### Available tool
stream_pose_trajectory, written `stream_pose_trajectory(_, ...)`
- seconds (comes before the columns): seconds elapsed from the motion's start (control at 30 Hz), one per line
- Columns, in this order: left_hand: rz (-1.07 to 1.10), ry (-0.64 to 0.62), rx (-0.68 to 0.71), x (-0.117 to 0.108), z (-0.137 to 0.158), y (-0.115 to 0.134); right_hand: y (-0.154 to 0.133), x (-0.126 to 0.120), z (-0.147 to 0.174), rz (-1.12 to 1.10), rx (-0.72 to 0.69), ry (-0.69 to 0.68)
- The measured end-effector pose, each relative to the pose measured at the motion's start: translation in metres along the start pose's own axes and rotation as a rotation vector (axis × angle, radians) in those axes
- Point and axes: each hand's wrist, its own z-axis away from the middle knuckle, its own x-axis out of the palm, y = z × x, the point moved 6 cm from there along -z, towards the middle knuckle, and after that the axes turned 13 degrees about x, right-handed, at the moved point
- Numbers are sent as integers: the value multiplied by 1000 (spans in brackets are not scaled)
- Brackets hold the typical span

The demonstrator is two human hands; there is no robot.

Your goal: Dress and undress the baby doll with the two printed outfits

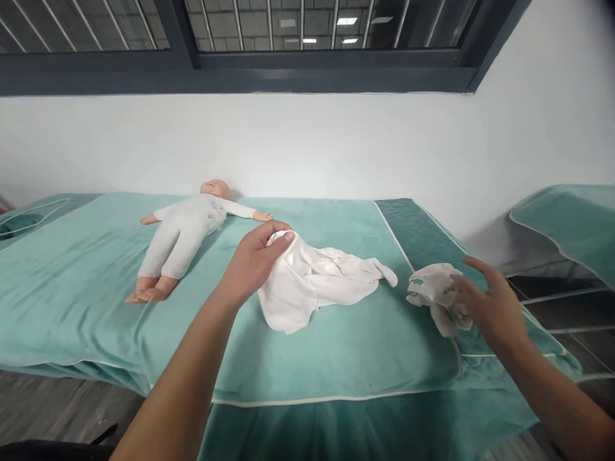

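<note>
My left hand (263,256) pinches the upper left edge of a white cloth garment (331,275) between thumb and fingers. The garment lies crumpled over the teal bed cover, with a narrow end like a sleeve pointing right. My right hand (494,304) is over a small crumpled white cloth piece (435,285) with ragged openings. Its fingers are spread and slightly blurred, overlapping that piece's right side. Farther left, a baby doll (185,227) in a white long-sleeved suit lies on its back, arms stretched out.
The teal cover (336,378) drapes over the bed's front edge. A darker teal panel (408,224) with white piping lies to the right. Behind stands a white wall (312,141) below a barred window. At far right are another teal cover (571,218) and a slatted frame (571,314).
</note>
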Motion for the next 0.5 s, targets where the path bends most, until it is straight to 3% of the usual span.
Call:
stream_pose_trajectory(0.1,-47,-44,57,2,0,15,-59,15,22,-185,-161,-49)
stream_pose_trajectory(0.23,-53,-168,149,7,0,45,-145,68,56,-430,-318,-565)
stream_pose_trajectory(0.33,-87,-213,214,3,3,67,-204,86,69,-428,-522,-646)
stream_pose_trajectory(0.5,-225,-123,251,-21,9,86,-252,97,64,-387,-593,-785)
